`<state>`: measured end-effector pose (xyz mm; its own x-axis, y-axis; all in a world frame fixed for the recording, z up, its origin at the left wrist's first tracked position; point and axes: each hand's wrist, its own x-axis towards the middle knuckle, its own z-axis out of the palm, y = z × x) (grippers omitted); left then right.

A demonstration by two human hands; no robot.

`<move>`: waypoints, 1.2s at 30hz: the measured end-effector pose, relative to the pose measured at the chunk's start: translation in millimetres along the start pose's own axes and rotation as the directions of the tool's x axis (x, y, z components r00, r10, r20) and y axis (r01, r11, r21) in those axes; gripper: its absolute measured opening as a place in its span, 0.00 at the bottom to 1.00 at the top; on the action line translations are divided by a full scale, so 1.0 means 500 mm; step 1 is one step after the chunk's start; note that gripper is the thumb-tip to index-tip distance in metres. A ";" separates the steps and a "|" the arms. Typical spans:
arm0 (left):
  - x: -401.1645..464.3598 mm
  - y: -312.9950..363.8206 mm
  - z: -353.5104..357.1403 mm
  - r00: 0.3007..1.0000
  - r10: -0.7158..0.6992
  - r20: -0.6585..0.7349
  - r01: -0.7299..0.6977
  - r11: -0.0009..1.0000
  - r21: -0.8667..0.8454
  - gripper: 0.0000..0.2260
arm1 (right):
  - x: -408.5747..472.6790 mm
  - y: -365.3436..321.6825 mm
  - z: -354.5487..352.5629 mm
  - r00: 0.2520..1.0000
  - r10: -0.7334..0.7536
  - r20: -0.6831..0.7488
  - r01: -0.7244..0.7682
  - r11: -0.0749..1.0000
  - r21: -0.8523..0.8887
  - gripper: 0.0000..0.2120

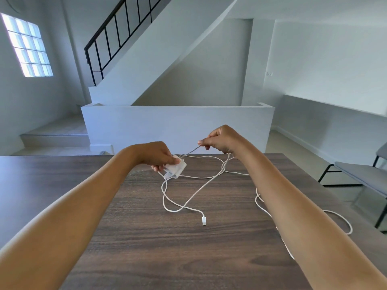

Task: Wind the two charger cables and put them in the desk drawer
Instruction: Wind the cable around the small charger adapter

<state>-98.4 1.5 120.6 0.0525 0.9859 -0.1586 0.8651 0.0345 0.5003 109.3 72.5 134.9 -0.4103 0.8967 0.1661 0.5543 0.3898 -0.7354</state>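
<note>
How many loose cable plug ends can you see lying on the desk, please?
1: a white plug lies on the desk near its middle, between the forearms. Other ends may be hidden behind the right forearm or in the hands.

White charger cables (189,200) sprawl tangled, mostly unwound.

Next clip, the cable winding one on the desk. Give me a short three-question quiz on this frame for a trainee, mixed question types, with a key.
1. True or false: the left hand holds the white square charger block just above the dark wood-grain desk.
2. What does the right hand pinch?
A. the loose white USB plug
B. a taut stretch of thin white cable
C. nothing
3. Fill in: the loose white USB plug lies on the ____.

Key
1. True.
2. B: the taut stretch of thin white cable runs from the block to the pinching fingers.
3. Desk, untouched, nearer the camera than both hands.
</note>
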 end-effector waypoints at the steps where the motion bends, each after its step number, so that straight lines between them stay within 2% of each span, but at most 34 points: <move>1: 0.004 -0.009 0.002 0.997 0.014 -0.077 -0.014 1.000 -0.001 0.18 | -0.006 -0.001 0.002 1.000 0.003 0.004 -0.003 1.000 0.002 0.13; 3: 0.018 -0.028 0.006 0.974 0.012 -0.228 -0.002 0.999 0.046 0.19 | -0.018 -0.006 0.008 1.000 0.003 0.014 -0.003 1.000 0.020 0.14; 6: 0.037 -0.040 0.013 0.890 -0.044 -0.455 0.080 0.995 0.061 0.21 | -0.032 -0.013 0.029 0.999 0.001 0.045 -0.005 0.996 0.094 0.15; 8: 0.040 -0.035 0.017 0.822 -0.112 -0.559 0.104 0.993 -0.046 0.21 | -0.041 -0.015 0.047 0.996 0.010 0.091 -0.024 0.987 0.159 0.15; 10: 0.046 -0.032 0.015 0.776 -0.204 -0.596 0.091 0.973 -0.214 0.22 | -0.052 -0.012 0.065 0.986 0.032 0.164 -0.068 0.972 0.224 0.13; 11: 0.049 -0.032 0.011 0.763 -0.262 -0.591 0.062 0.940 -0.337 0.21 | -0.058 -0.009 0.075 0.978 0.045 0.204 -0.096 0.964 0.249 0.12; 13: 0.050 -0.024 0.002 0.756 -0.378 -0.534 -0.011 0.809 -0.588 0.16 | -0.065 0.006 0.091 0.956 0.070 0.284 -0.155 0.945 0.287 0.12; 16: 0.032 -0.005 -0.018 0.822 -0.414 -0.392 -0.080 0.598 -0.798 0.10 | -0.062 0.036 0.111 0.921 0.089 0.379 -0.228 0.911 0.342 0.13; 20: 0.013 0.006 -0.029 0.901 -0.345 -0.264 -0.102 0.421 -0.901 0.09 | -0.063 0.065 0.111 0.891 0.086 0.446 -0.276 0.883 0.380 0.13; 26: -0.008 0.009 -0.025 0.979 -0.085 -0.185 -0.148 0.329 -0.933 0.10 | -0.051 0.080 0.102 0.925 0.055 0.375 -0.204 0.907 0.369 0.15; 29: -0.027 -0.001 -0.033 0.993 0.040 -0.115 -0.122 0.359 -0.925 0.12 | -0.039 0.089 0.087 0.957 0.048 0.286 -0.142 0.938 0.317 0.17; 32: -0.046 -0.005 -0.037 0.989 0.149 0.011 -0.062 0.473 -0.879 0.30 | -0.027 0.092 0.061 0.979 0.047 0.199 -0.095 0.967 0.235 0.19; 33: -0.052 -0.007 -0.039 0.983 0.172 0.061 -0.038 0.521 -0.853 0.31 | -0.022 0.093 0.052 0.983 0.052 0.175 -0.089 0.974 0.207 0.20; 36: -0.069 0.002 -0.046 0.939 0.215 0.267 0.030 0.725 -0.688 0.23 | -0.006 0.083 0.026 0.994 0.031 0.109 -0.044 0.991 0.124 0.18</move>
<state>-110.6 -28.5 146.0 0.3682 0.8900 -0.2690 0.2860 0.1670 0.9436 124.3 83.4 95.3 -0.4698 0.8800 0.0705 0.4779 0.3206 -0.8178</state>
